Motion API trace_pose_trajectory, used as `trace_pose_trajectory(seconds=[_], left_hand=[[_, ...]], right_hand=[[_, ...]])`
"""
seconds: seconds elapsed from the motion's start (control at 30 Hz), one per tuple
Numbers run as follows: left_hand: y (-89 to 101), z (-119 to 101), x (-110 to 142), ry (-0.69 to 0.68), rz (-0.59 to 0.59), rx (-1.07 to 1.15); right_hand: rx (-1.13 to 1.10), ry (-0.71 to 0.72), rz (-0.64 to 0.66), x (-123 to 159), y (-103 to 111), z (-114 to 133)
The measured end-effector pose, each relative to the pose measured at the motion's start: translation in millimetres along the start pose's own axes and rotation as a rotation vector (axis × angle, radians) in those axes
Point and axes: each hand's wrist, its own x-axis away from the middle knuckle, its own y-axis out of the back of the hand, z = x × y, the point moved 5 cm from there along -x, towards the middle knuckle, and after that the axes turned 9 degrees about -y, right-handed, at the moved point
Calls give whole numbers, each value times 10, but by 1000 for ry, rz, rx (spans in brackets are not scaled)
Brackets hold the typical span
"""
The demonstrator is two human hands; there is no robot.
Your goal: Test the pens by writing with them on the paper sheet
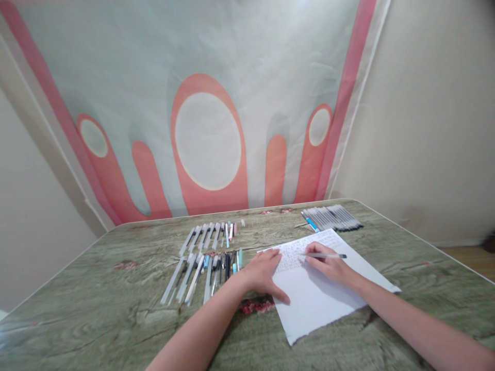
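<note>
A white sheet of paper [320, 304] lies tilted on the table, its upper part covered with rows of small dark handwriting. My left hand [265, 273] rests spread on the sheet's left edge, thumb apart from the fingers, holding nothing. In my right hand [327, 265] is a clear-barrelled pen [328, 255] with a dark end, pinched between thumb and fingers. Its tip points left at the written lines; whether it touches the paper I cannot tell.
Left of the paper, several pens and clear tubes [189, 278] lie in a row, with another row of pens [204, 237] behind. A bundle of thin pen refills [336, 217] and a blue pen [310, 222] lie at the back right. The wood-patterned table [96, 288] meets a printed hanging [209, 201].
</note>
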Motion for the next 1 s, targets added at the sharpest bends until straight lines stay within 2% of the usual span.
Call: trace_pose_trajectory(seconds=[0.13,0.27,0.53,1.0], left_hand=[[-8,2,-1,-2,13,-19],[-21,8,-3,6,50,-68],[-36,18,-7,11,102,-148],[-39,18,-10,12,99,-149]], right_hand=[[-1,-49,-16,-5,11,-76],[97,-94,-83,-12,43,-147],[166,-76,-85,-20,37,-160],[156,-46,-70,-10,31,-122]])
